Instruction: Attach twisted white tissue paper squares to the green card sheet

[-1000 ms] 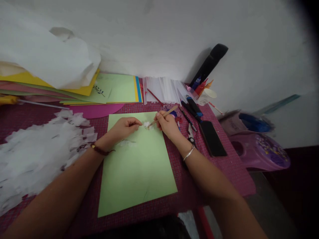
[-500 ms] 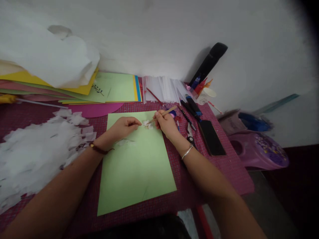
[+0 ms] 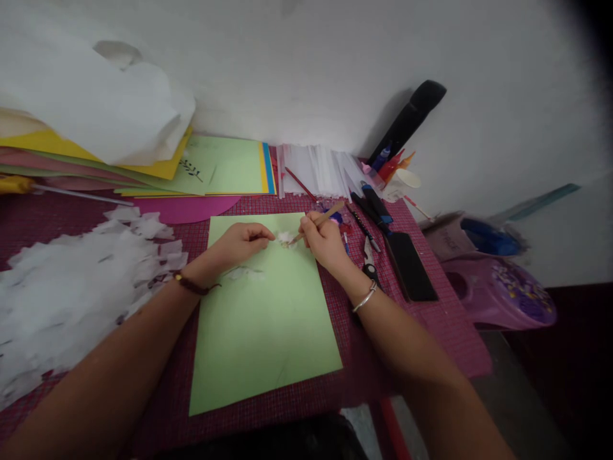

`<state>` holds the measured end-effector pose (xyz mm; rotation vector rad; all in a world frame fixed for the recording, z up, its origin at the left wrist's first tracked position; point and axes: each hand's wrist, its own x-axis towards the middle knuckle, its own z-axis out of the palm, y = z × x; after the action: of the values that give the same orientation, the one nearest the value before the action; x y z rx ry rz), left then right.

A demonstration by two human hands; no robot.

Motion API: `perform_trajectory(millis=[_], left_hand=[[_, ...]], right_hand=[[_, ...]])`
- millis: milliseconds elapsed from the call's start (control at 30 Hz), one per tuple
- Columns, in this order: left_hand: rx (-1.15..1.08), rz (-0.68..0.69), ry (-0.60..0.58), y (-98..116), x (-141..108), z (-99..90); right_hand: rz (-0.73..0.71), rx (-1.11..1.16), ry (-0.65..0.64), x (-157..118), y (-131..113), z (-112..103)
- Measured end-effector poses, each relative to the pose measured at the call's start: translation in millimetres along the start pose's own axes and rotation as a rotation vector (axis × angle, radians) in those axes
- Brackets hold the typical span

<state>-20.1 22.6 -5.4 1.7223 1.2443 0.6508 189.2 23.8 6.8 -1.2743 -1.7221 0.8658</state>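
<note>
A light green paper sheet (image 3: pixel 263 332) lies on the table under both of my hands. My right hand (image 3: pixel 322 241) is closed round a slim wooden stick (image 3: pixel 334 209), slanted with its lower end down at a small white paper piece (image 3: pixel 286 237) near the sheet's top edge. From the other side, my left hand (image 3: pixel 244 246) reaches in with thumb and forefinger pinched together at the edge of that piece. Whether the pinch grips anything is too small to see. More thin white scraps (image 3: pixel 246 273) lie on the sheet below my left hand.
White paper squares (image 3: pixel 76 287) are heaped at left. Coloured sheets (image 3: pixel 225 165) and clear plastic strips (image 3: pixel 313 169) lie at the back. Right of the green sheet are a folding knife (image 3: pixel 370 260), a pen (image 3: pixel 364 227) and a black phone-like slab (image 3: pixel 412 265). A pink stool (image 3: pixel 483 287) stands beyond the table.
The stick in my right hand has tilted more steeply, its lower end still at the white piece. My left hand stays in nearly the same pinch. The whole view has shifted slightly.
</note>
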Motion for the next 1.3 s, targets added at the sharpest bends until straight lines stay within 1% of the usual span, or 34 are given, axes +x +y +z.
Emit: perform_trajectory(millis=[200,300,367,467,567,633,700,800,900,1067,1200,1300], left_hand=[[-0.006,0.007,0.006,0,0,0.6],[0.002,0.014,0.009,0,0,0.4],[0.007,0.015,0.013,0,0,0.2],[0.010,0.020,0.015,-1,0,0.0],[0.018,0.014,0.010,-2,1,0.0],[0.023,0.004,0.010,-2,1,0.2],[0.016,0.006,0.011,-2,1,0.3],[0.004,0.017,0.013,-1,1,0.3],[0.007,0.030,0.019,-1,1,-0.3],[0.019,0.050,0.004,-2,1,-0.9],[0.035,0.024,-0.011,4,-3,-2.5],[0.017,0.000,-0.093,11,-7,-10.1]], right_hand=[[-0.052,-0.197,-0.003,2,-2,-4],[-0.058,-0.254,0.002,3,-2,-6],[-0.063,-0.241,0.027,3,0,-8],[-0.044,-0.095,0.047,4,4,-9],[-0.011,0.035,-0.026,4,7,-8],[-0.030,0.016,-0.080,3,6,-6],[-0.064,-0.057,-0.100,3,4,-6],[-0.089,-0.168,-0.086,2,0,-6],[-0.107,-0.216,-0.044,2,-1,-7],[-0.076,-0.166,-0.004,3,1,-6],[-0.045,-0.133,-0.003,3,3,-3],[-0.025,-0.108,-0.005,6,8,-4]])
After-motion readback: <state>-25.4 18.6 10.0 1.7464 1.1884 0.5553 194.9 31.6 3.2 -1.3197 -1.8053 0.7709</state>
